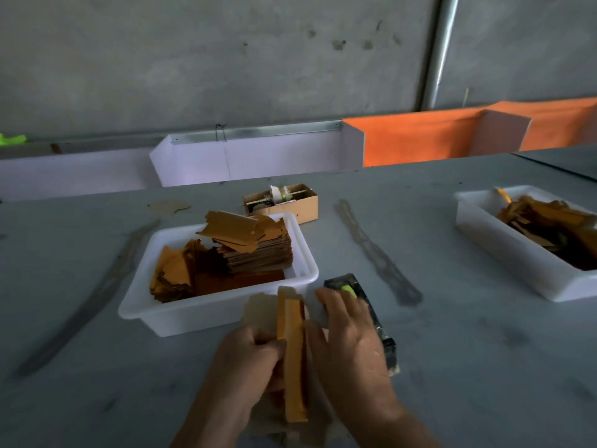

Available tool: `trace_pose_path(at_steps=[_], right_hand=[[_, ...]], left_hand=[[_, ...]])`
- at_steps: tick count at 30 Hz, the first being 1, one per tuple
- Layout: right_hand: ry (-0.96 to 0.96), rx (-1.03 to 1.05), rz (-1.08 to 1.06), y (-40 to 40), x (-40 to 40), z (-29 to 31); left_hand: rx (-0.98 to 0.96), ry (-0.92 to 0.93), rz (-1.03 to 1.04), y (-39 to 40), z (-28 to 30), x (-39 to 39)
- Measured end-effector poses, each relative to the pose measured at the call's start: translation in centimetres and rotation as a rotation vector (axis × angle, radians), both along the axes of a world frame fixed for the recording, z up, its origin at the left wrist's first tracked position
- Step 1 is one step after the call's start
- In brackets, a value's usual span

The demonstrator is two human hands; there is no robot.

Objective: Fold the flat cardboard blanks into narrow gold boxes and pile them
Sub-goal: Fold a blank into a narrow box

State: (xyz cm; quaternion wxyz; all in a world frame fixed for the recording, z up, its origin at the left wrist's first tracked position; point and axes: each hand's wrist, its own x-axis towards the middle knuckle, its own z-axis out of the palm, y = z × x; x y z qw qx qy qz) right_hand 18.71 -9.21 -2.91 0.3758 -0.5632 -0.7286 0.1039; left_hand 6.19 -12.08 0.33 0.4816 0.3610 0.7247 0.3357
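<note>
A narrow gold cardboard piece [293,357], partly folded into a long box shape, stands on edge on the grey table between my hands. My left hand [248,360] grips its left side with curled fingers. My right hand [347,331] lies flat against its right side, fingers straight and reaching forward. A white tray [161,313] just beyond holds a thick stack of flat gold blanks [258,250] and looser gold pieces [174,276].
A dark tool with a lime-green part [350,291] lies under my right hand. A small brown carton [290,205] sits behind the tray. Another white tray [504,250] with gold pieces stands at the far right. White and orange bins [258,156] line the back edge.
</note>
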Motion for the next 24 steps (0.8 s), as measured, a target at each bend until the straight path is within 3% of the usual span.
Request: trace_pose_path(at_steps=[2,6,8,16,21,24], right_hand=[[-0.162,0.121,-0.077,-0.2,0.5,0.0],[-0.358,-0.203,-0.139,0.2,1.7,-0.6],[-0.407,-0.25,-0.173,0.2,2.4,-1.3],[-0.177,-0.379,-0.096,-0.4,4.9,-2.7],[-0.028,-0.375,-0.095,0.3,6.3,-3.6],[0.177,-0.352,-0.056,0.7,7.9,-4.0]], left_hand=[[0.032,-0.078,0.047,0.5,-0.7,0.4],[0.073,-0.136,0.098,0.8,-1.0,-0.1],[0.056,-0.29,0.121,0.8,-0.7,0.2],[0.109,-0.546,0.119,0.6,-0.1,1.0],[0.078,-0.568,0.089,0.4,-0.3,1.9],[0.077,-0.462,0.038,0.5,-0.6,2.1]])
